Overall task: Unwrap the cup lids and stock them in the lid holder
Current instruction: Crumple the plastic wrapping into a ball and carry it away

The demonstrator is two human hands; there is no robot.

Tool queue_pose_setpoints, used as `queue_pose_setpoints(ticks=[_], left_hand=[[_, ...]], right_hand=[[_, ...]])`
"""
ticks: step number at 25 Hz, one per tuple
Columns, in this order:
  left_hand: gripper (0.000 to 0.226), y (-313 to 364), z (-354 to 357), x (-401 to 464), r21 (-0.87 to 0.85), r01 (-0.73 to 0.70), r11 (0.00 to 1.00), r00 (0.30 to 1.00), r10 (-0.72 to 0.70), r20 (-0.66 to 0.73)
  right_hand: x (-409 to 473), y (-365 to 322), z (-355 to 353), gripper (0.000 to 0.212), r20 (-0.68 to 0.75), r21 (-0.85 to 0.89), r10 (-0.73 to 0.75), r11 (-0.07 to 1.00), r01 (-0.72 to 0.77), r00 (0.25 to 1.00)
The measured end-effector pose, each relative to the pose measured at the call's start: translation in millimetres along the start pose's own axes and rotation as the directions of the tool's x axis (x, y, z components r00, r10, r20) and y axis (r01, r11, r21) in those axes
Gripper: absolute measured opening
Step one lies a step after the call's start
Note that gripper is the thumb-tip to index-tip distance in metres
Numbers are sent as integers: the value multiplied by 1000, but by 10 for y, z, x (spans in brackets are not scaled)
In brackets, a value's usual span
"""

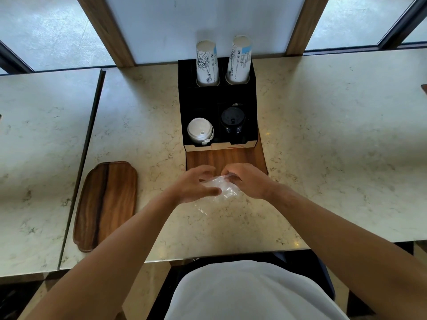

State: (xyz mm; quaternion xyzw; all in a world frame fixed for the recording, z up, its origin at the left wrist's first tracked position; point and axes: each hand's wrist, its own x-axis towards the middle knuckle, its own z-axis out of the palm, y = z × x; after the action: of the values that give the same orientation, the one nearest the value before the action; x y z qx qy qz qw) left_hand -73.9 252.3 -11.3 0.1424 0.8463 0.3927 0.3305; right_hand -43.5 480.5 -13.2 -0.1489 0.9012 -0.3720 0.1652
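Note:
A black lid holder (253, 107) stands at the middle back of the marble table. Its front left slot holds a stack of white lids (200, 131); its front right slot holds a stack of black lids (232, 120). Just in front of the holder, my left hand (195, 184) and my right hand (246, 180) both grip a crumpled clear plastic wrap (223, 189) above the table. No lids show inside the wrap.
Two stacks of printed paper cups (207, 63) (239, 60) stand upside down in the holder's back slots. A wooden board (227, 159) lies under the holder's front. A wooden tray (106, 204) lies at the left. A gap (80, 169) separates a second table.

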Motion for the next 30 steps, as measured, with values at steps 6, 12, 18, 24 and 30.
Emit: queue_pose_setpoints(ticks=[6,12,18,24,30], left_hand=[[17,57,136,52,-29,44,999,998,-45,-39],[22,104,198,9,-465,92,880,971,-184,-155],[40,179,268,-14,-667,161,727,947,-304,-102],[37,194,248,-36,-720,154,677,960,-274,-53],[18,149,174,-33,-759,163,630,967,-254,-3]], right_hand=[[22,-114,67,37,-128,337,222,926,-169,966],[-49,-61,175,86,153,732,435,553,-397,888],[-82,-54,332,65,231,834,361,404,-375,904],[-63,-30,347,32,220,874,404,322,-363,888],[-21,37,327,23,216,860,505,307,-408,836]])
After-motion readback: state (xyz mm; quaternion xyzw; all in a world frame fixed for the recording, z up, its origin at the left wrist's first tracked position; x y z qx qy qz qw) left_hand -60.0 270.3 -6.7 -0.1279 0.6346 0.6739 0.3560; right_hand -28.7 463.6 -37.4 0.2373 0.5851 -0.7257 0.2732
